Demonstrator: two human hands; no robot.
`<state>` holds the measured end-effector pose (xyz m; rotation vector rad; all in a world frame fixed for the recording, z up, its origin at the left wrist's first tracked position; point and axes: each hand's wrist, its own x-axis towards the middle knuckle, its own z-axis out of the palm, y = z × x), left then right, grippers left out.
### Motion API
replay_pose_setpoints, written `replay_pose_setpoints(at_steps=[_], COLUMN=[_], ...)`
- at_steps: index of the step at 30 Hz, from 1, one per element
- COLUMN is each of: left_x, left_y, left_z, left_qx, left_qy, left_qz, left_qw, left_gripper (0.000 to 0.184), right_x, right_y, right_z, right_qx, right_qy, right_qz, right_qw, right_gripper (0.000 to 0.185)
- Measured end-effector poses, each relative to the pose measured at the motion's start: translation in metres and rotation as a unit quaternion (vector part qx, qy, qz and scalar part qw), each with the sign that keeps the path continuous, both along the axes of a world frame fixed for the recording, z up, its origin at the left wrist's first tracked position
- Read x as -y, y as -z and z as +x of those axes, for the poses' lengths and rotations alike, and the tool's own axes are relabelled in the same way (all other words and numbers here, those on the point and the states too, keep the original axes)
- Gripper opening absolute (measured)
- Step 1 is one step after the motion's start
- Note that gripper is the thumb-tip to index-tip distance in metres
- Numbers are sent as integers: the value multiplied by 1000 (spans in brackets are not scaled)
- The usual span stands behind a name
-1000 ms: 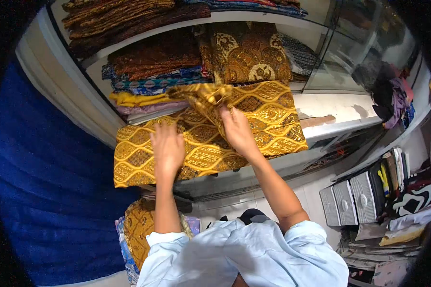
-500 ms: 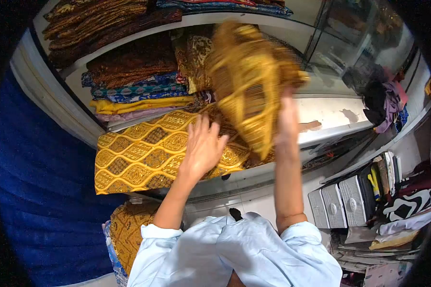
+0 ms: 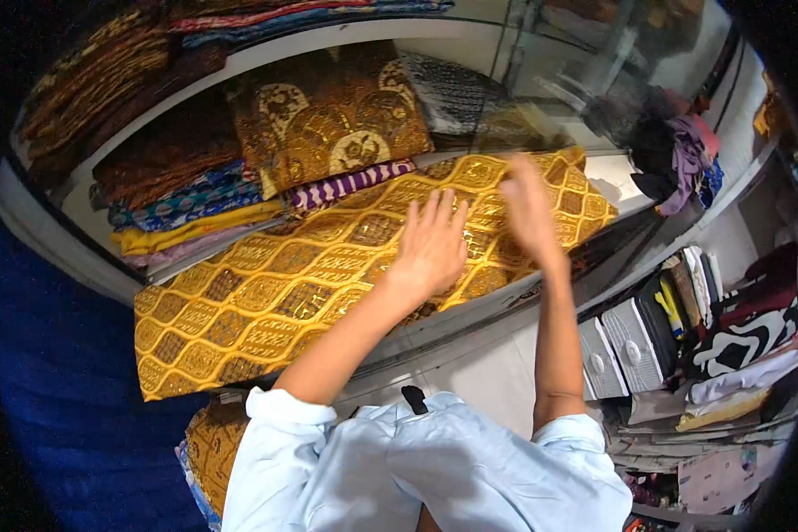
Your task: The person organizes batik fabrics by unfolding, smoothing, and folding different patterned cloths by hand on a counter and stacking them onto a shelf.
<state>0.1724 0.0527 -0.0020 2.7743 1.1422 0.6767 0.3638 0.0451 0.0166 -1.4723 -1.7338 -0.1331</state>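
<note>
Left hand [image 3: 432, 246]: open, palm down, fingers spread on the gold-patterned cloth [image 3: 266, 306]. Right hand [image 3: 530, 213]: above or on the cloth's right-hand part, fingers extended but blurred; contact or grip cannot be determined.

Cloth position: laid lengthwise along the front of the display case [image 3: 310, 43], its left end projecting past the case's left front corner, near the blue curtain [image 3: 62, 372].

Hazard 1, slippage: the projecting end has no visible support beneath it. An outward pull, or light pressure from the left hand, could let the cloth slide off the case front.

Hazard 2, creasing: a fast right-hand stroke, if in contact, could ruck the layers or push the edges out of line while the left hand bears on the middle.

Hazard 3, snagging: the purple-and-white cloth [image 3: 355, 184] and yellow folded cloth [image 3: 208, 229] lie inside the front of the case, close behind the cloth's back edge. A wide sweep could drag them askew. At the case's right end, a loose dark-and-purple bundle [image 3: 683, 155] presents a similar risk.
</note>
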Motion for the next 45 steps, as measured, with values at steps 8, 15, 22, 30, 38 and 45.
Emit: replay_pose_setpoints(at_steps=[8,15,22,30,38,45], left_x=[-19,-17,-17,-16,-14,-14], left_y=[3,1,1,-2,-5,-5], left_z=[15,14,14,14,14,13], left_qx=[-66,-89,-79,-97,-94,-89], left_qy=[19,23,29,21,24,24], left_qz=[-47,-34,-44,-37,-42,-39], left_qw=[997,995,996,994,994,995], left_gripper=[66,66,67,66,65,65], right_x=[-8,-26,-8,-67,-124,-113], right_y=[13,12,17,-16,5,-1], right_z=[38,132,40,187,254,222], right_qx=[221,212,247,-45,-176,-323], right_qy=[-17,247,-108,304,239,158], right_qz=[-157,-103,-143,-51,-319,-173], right_qw=[962,940,952,950,900,917], right_gripper=[51,52,51,44,62,60])
